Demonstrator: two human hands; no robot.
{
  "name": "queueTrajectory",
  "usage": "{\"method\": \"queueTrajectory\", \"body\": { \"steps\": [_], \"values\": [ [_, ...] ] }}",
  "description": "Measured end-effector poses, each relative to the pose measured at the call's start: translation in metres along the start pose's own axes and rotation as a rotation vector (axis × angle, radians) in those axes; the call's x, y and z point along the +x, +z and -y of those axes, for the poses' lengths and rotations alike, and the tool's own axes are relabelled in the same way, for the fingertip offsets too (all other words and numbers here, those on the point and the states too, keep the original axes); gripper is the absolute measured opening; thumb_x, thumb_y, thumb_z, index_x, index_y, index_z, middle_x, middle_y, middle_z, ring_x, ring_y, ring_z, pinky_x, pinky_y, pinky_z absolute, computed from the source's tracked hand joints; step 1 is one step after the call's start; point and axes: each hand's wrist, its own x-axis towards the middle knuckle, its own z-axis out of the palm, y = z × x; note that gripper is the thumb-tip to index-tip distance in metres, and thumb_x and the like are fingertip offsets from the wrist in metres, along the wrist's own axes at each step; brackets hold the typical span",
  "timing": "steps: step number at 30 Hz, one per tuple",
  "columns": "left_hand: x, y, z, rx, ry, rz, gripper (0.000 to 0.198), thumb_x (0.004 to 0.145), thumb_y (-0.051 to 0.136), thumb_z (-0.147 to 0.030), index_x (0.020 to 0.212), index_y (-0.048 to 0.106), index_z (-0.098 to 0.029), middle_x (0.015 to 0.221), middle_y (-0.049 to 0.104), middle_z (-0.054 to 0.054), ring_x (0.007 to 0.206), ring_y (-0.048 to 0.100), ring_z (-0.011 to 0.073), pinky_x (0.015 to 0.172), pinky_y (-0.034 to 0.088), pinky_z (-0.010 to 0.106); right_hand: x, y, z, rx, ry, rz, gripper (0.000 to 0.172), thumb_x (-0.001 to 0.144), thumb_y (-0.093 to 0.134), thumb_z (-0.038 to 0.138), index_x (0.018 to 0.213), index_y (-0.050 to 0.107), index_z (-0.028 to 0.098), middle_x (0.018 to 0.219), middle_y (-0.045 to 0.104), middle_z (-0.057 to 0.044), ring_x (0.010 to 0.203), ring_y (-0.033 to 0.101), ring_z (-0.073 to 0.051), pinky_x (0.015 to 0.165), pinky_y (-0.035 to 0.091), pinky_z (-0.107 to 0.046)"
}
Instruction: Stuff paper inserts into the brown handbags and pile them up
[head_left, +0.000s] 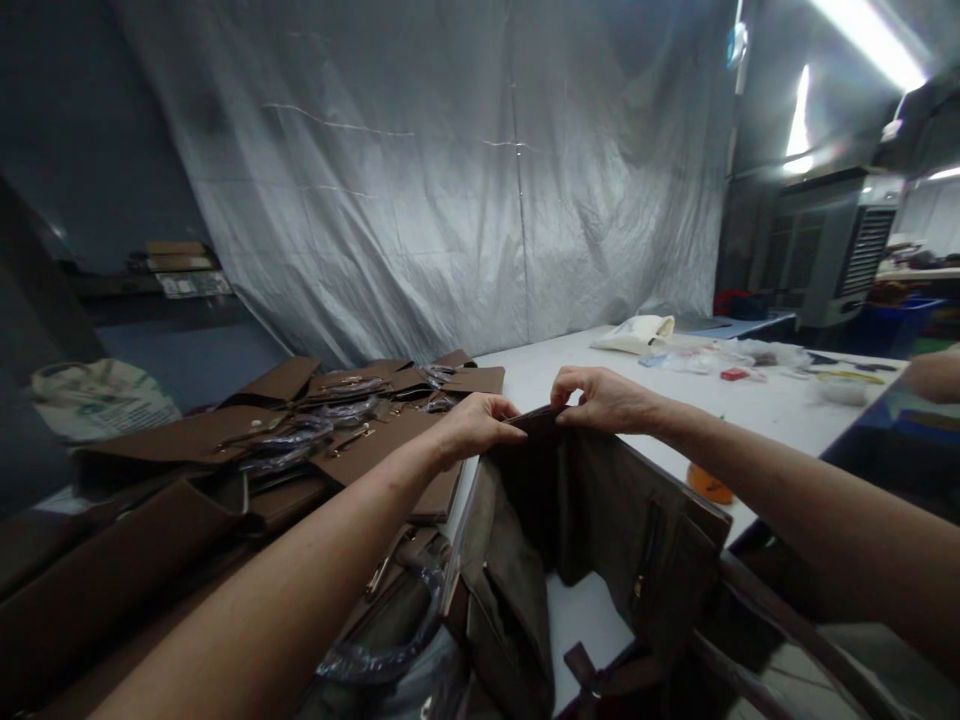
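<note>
A brown handbag (622, 500) stands with its mouth open toward me, its dark lining and an inner zip showing. My left hand (484, 425) pinches the far rim of the bag between thumb and fingers. Just to the right, my right hand (592, 400) grips the same rim, fingertips closed on the edge. A white sheet (589, 620) lies at the bottom inside the bag. Beside its left wall is a plastic-wrapped handle (405, 650).
Many brown bags (285, 440) with wrapped handles are piled on the left. The white table (772, 430) carries an orange round object (709, 483), plastic bags (735, 355) and a cream cloth bag (637, 333). Another person's hand (937, 375) shows at the right edge.
</note>
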Motion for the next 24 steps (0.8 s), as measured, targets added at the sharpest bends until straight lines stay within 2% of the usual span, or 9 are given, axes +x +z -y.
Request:
{"method": "queueTrajectory", "body": {
  "steps": [8,12,17,20,24],
  "values": [
    [0.004,0.002,0.002,0.006,0.007,0.023,0.022,0.059,0.067,-0.024,0.077,0.063,-0.012,0.063,0.056,-0.001,0.055,0.046,0.0082,0.052,0.031,0.020,0.002,0.003,0.000,-0.050,0.131,-0.016,0.007,0.067,0.059,0.016,0.072,0.064,0.017,0.071,0.062,0.000,0.067,0.055,-0.013,0.065,0.040,-0.024],
    [0.006,0.000,0.001,0.066,0.040,0.042,0.023,0.060,0.067,-0.026,0.078,0.064,-0.012,0.064,0.057,-0.001,0.056,0.047,0.0086,0.051,0.032,0.020,0.001,0.002,0.002,-0.060,0.149,-0.022,0.007,0.065,0.057,0.013,0.070,0.060,0.017,0.066,0.060,0.002,0.062,0.052,-0.012,0.059,0.039,-0.022],
    [0.010,0.004,-0.007,0.301,0.045,-0.078,0.032,0.068,0.063,-0.043,0.076,0.067,-0.012,0.061,0.055,0.000,0.054,0.043,0.0093,0.048,0.029,0.021,0.001,0.003,0.001,-0.064,0.129,-0.064,0.016,0.062,0.058,0.013,0.078,0.057,0.016,0.069,0.059,0.002,0.062,0.052,-0.011,0.056,0.037,-0.021],
    [0.013,0.007,-0.008,0.378,0.056,-0.119,0.033,0.069,0.061,-0.044,0.076,0.068,-0.013,0.060,0.054,0.000,0.053,0.042,0.0096,0.045,0.026,0.021,0.003,0.003,-0.002,0.025,0.162,0.006,0.019,0.066,0.059,0.018,0.085,0.062,0.016,0.070,0.061,0.001,0.062,0.053,-0.011,0.055,0.038,-0.022],
    [0.014,0.008,-0.009,0.499,0.143,-0.139,0.031,0.072,0.058,-0.043,0.075,0.069,-0.015,0.060,0.056,0.000,0.055,0.046,0.0107,0.047,0.027,0.022,0.004,0.002,-0.005,0.039,0.164,0.062,0.016,0.070,0.058,0.022,0.081,0.068,0.018,0.068,0.064,0.002,0.061,0.053,-0.011,0.056,0.038,-0.022]
  ]
}}
